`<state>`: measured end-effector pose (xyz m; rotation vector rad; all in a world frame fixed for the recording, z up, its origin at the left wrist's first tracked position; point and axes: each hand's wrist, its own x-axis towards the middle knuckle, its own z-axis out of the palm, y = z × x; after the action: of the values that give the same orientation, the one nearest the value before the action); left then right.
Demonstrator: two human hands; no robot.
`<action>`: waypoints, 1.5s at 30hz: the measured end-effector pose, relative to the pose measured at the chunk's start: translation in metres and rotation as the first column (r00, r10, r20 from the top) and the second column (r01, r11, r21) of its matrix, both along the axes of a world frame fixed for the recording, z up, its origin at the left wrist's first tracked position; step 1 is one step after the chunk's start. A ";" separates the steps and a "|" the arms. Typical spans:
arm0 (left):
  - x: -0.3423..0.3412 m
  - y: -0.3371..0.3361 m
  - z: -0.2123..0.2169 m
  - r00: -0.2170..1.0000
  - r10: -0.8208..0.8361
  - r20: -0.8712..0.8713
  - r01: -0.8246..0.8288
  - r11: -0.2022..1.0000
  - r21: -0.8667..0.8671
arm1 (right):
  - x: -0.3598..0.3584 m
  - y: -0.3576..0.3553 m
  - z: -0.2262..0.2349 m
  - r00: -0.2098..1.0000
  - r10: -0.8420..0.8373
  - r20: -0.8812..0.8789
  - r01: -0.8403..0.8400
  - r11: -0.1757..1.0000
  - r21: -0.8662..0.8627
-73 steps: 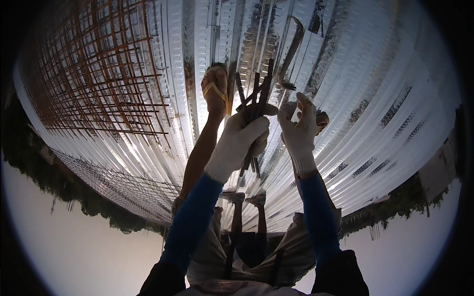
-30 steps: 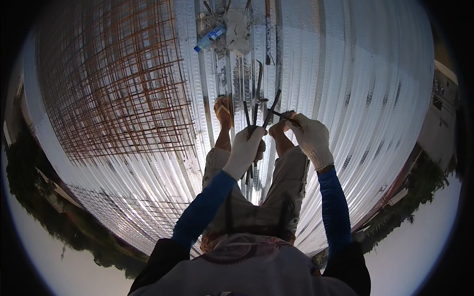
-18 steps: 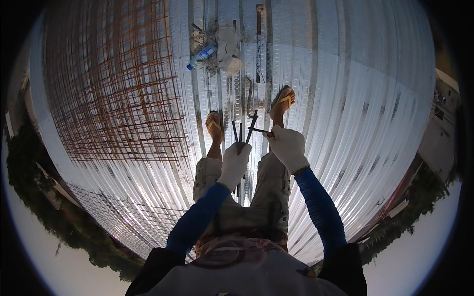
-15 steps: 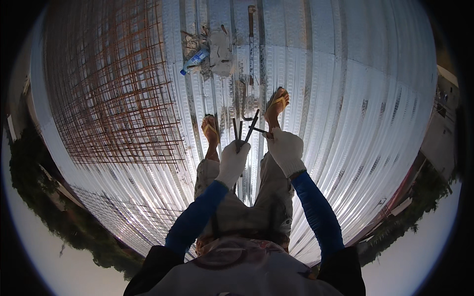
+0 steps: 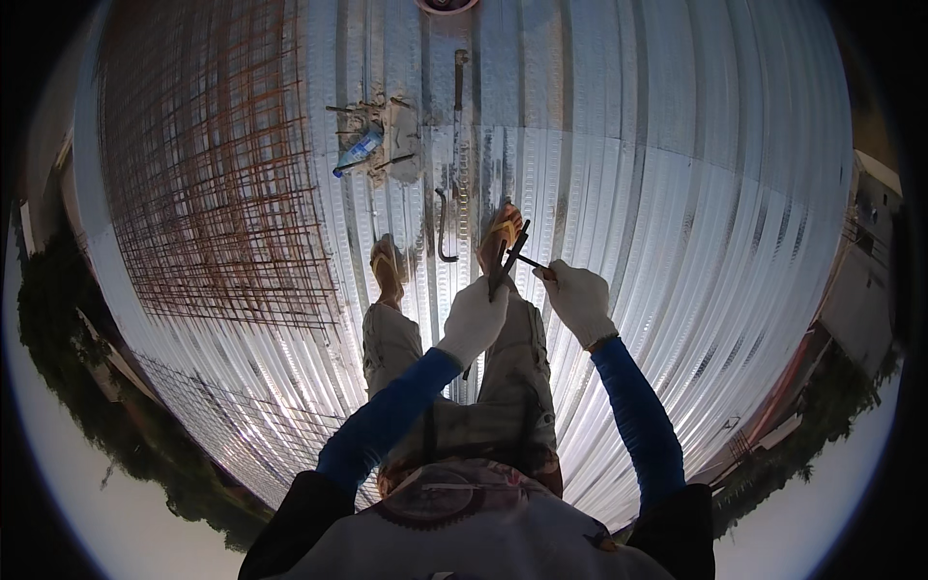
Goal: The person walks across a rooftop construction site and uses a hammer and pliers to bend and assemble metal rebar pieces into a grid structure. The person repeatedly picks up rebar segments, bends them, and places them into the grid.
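My left hand [image 5: 476, 317], in a white work glove, is closed around dark metal bars [image 5: 509, 259] that stick out above the fist and cross near their tops. A thin dark end also shows below that fist. My right hand [image 5: 580, 298], gloved likewise, grips a thin dark rod [image 5: 528, 260] with a brownish end at the fingers. The rod's tip points left and meets or overlaps the bars; I cannot tell whether they touch. Beyond my hands, a hooked dark bar [image 5: 442, 227] lies on the ribbed metal decking [image 5: 657, 251], between my sandalled feet.
A rusty rebar mesh [image 5: 213, 193] covers the decking to the left. Ahead lie a blue-labelled plastic bottle [image 5: 360, 149], a grey concrete patch [image 5: 401, 140] with short bars and rubble, and a long-handled tool [image 5: 459, 82]. A round container [image 5: 447, 5] shows at the top edge.
My view has shifted, so the floor things sit lower and further left. The bars in my left hand have drawn together, and my right hand has moved right with the rod.
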<state>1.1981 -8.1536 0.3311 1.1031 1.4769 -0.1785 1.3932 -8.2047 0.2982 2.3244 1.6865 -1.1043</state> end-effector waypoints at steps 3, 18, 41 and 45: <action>-0.010 -0.002 -0.005 0.952 -0.237 -0.192 0.266 0.952 0.148 | -0.012 0.016 0.011 0.996 0.070 0.063 -0.066 0.996 -0.064; -0.129 0.057 0.004 0.762 0.584 0.280 -0.496 0.804 -0.326 | -0.098 0.126 0.047 0.999 0.035 0.028 -0.029 0.985 -0.168; -0.173 0.113 -0.013 0.420 0.906 -0.057 -0.863 0.380 -0.333 | -0.087 0.182 -0.100 0.715 -0.603 -0.354 0.623 0.779 -0.069; -0.150 0.108 -0.069 0.333 0.938 -0.098 -0.912 0.295 -0.285 | -0.048 0.157 -0.224 0.994 -0.090 -0.055 0.075 0.969 -0.236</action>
<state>1.0480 -8.0454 0.2619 -0.1581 1.7176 0.4864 1.3452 -8.0475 0.0745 2.2504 1.4018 -1.3276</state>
